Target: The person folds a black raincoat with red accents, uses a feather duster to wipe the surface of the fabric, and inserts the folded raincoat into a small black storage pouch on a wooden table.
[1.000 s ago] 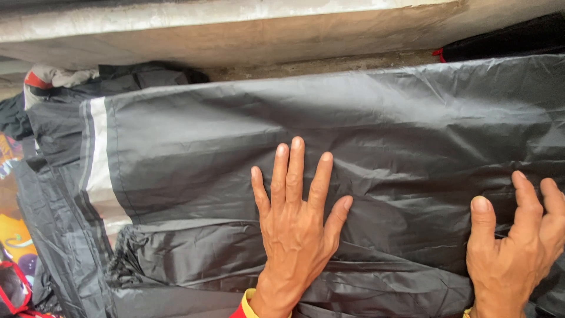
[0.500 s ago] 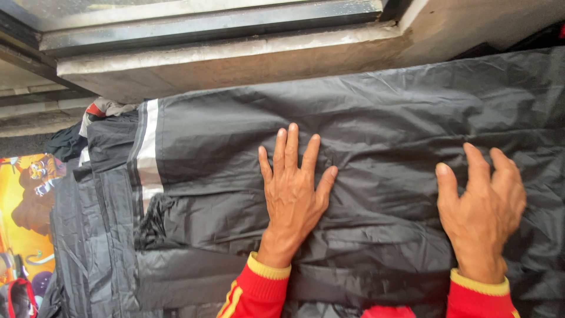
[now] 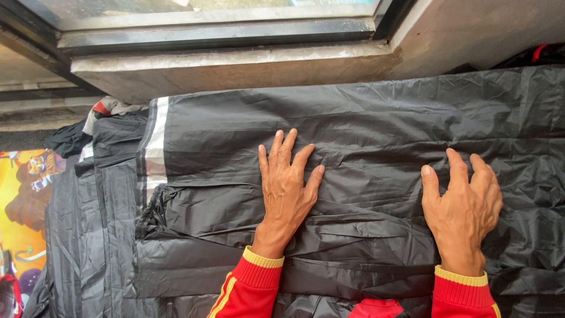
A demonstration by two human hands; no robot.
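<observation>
A black, crinkled waterproof garment with a grey-white reflective stripe at its left end lies spread flat and folded across the middle of the view. My left hand presses flat on its centre, fingers spread and pointing away from me. My right hand rests on the same garment further right, fingers bent slightly against the fabric. Neither hand grips anything. Both wrists wear red sleeves with yellow cuffs.
More black garments lie stacked under and left of the top one. A concrete ledge with a dark window frame runs along the far side. A yellow printed sheet shows at the left edge.
The view has tilted up and pulled back, showing the ledge and window. Both hands have slid slightly toward me on the fabric; my sleeves have come into view.
</observation>
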